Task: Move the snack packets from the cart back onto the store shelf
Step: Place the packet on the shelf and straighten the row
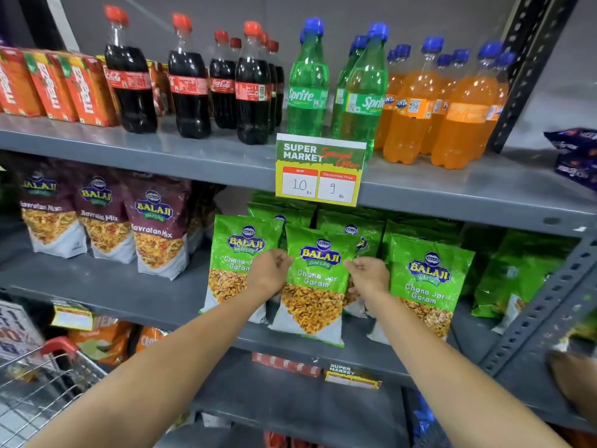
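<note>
A green Chana Jor Garam snack packet [315,286] stands upright at the front edge of the grey middle shelf [129,295]. My left hand [269,273] grips its left edge and my right hand [368,274] grips its right edge. More green packets stand to the left [237,253], to the right [426,282] and behind it. The wire cart [42,386] with a red handle sits at the lower left; what it holds is not visible.
Maroon Navratan Mix packets [155,227] stand on the same shelf to the left. Cola, Sprite and Fanta bottles [307,82] fill the shelf above, with a price card [319,171] hanging from its edge. A perforated steel upright [542,315] bounds the right side.
</note>
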